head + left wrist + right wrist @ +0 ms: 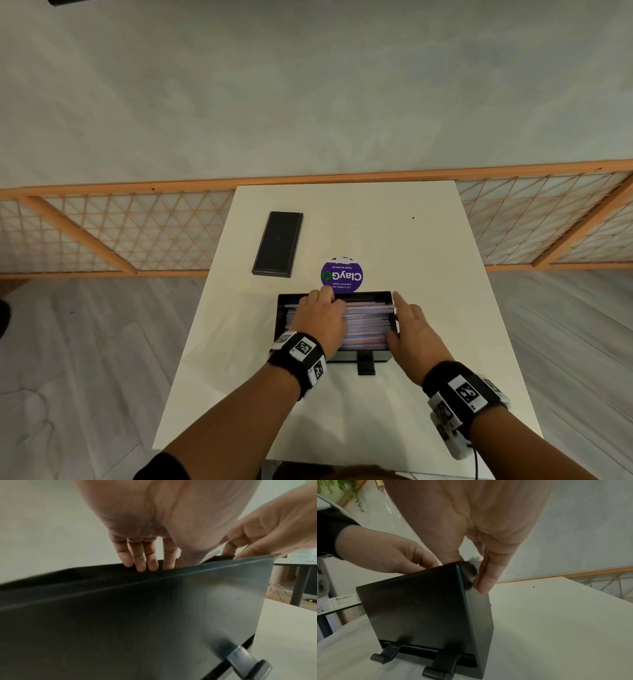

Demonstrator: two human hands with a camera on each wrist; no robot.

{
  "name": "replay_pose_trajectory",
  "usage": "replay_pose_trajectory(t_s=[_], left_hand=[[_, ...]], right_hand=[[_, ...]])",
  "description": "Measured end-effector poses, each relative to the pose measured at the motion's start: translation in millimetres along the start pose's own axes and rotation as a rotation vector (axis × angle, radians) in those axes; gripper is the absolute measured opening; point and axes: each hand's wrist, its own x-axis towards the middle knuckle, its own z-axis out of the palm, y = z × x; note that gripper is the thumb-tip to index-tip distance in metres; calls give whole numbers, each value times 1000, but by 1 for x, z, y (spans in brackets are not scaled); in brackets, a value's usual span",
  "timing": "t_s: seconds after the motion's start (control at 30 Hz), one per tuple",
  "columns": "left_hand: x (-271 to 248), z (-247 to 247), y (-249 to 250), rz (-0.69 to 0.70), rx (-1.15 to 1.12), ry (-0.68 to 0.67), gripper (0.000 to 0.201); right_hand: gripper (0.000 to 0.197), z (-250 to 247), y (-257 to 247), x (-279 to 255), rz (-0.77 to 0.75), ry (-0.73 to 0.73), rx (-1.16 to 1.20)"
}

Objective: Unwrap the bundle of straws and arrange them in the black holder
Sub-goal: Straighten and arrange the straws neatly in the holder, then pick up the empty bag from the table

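Left arm: bare forearm with a black wristband carrying white marker tags reaches forward from the near edge, angled right, toward the holder.
Left hand (320, 317): palm down over the left half of the open box; fingers (139, 561) straight and close together, tips dipping below the rim onto the straws; it grips nothing.
Right arm: bare forearm with a matching wristband reaches forward from the near right, angled left.
Right hand (409, 330): set edge-on against the right end of the holder; fingers (488, 577) straight and flat along the outside of the right wall, thumb at the top corner by the straw ends; relaxed, not clenched. Whether the thumb pinches the wall cannot be told.
Black rectangular plastic straw holder (356, 357): stands on the table at centre near, top open, with dispensing brackets at the base of its near face; it lies between the two hands.
Bundle of thin pink and pale blue straws (368, 323): lies inside the holder, running left to right, filling most of it; left part under the left hand, right ends beside the right hand.
White square table (428, 274): bears all items.
Flat black rectangular lid (278, 244): lies far left of the holder, well apart.
Round purple printed sticker (342, 275): lies just beyond the holder's far wall.
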Motion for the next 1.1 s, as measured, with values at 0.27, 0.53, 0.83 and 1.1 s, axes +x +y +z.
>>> replay_pose_trajectory(t_s=[0.27,0.53,0.83,1.1], left_hand=[[-4,-2,-7,-40,-49,-36,29],[-17,-3,-22,-116,-81,-82,34],[-36,-9,-30,-20,-146,-38,38],[-24,-12,-17,-24,-95,-133,25]], right_hand=[[39,-3,2,-3,-126,96,-84],[17,-15,-13,21,-203,165,-288],[13,-19,-22,18,-264,214,-343],[18,-8,-28,-45,-406,-9,-261]])
